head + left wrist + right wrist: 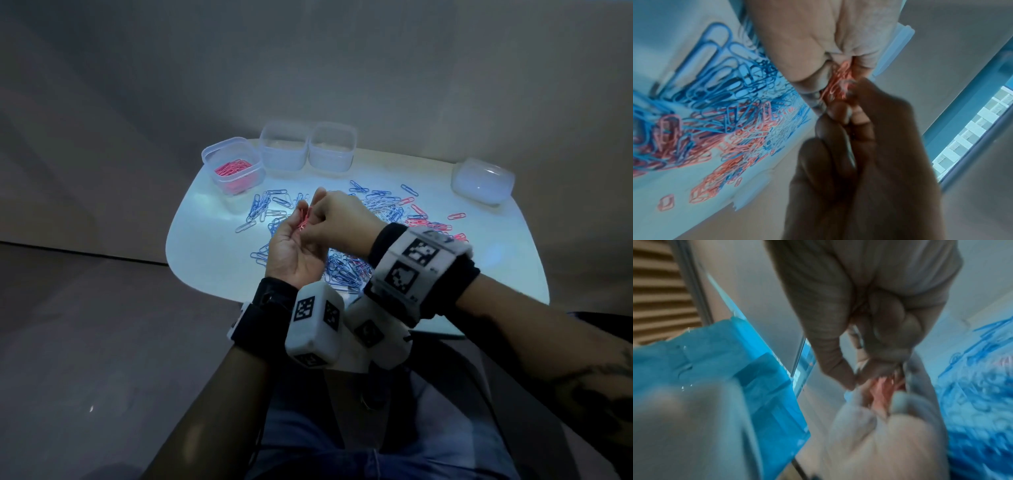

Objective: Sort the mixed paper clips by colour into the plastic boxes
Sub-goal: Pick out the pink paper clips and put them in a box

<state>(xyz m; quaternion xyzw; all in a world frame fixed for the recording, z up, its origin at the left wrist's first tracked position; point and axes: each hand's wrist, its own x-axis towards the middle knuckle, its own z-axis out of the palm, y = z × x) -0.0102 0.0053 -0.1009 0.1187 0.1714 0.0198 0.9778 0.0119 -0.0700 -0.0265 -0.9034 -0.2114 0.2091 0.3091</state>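
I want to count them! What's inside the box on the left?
Pink paper clips lie heaped inside the left box. Those underneath the heap are covered, so counting them isn't possible.

Dim room, bluish glare on table (496,246); wrist views motion-blurred.

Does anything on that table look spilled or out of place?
Only the loose blue and pink paper clips strewn over the white table, awaiting sorting. One clear plastic box sits apart at the right, seemingly upside down.
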